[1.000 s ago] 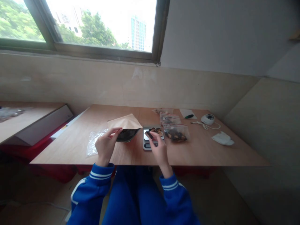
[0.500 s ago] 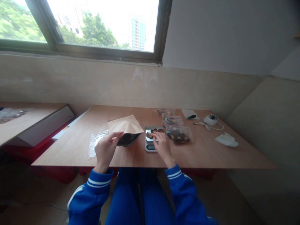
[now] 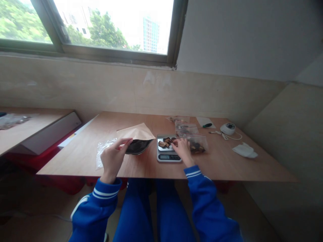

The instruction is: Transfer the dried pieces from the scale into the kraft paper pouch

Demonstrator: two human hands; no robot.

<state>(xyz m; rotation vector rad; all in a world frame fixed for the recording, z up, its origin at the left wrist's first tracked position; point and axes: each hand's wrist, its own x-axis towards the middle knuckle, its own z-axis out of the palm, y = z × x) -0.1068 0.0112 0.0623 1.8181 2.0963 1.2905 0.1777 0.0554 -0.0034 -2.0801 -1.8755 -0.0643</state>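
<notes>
My left hand (image 3: 113, 156) pinches the near edge of a brown paper pouch (image 3: 137, 131). The pouch's mouth gapes toward me and shows a dark lining. To its right a small kitchen scale (image 3: 169, 158) carries several dried mushroom slices (image 3: 165, 143) on its shiny plate. At the plate's right side, my right hand (image 3: 183, 149) has its fingertips closed on a dark mushroom slice, partly hidden by the fingers. Just beyond that hand lies a clear zip bag (image 3: 199, 144) of dark dried pieces.
More zip bags (image 3: 185, 127) lie behind it. Farther right are a green-handled screwdriver (image 3: 207, 125) on white paper, a white dome camera (image 3: 227, 128) with its cable, and a crumpled white tissue (image 3: 244, 150). A clear plastic wrapper (image 3: 101, 153) lies left of the pouch.
My right hand has shifted right across the scale, uncovering its display and more of the slices. My left hand keeps its grip on the pouch.
</notes>
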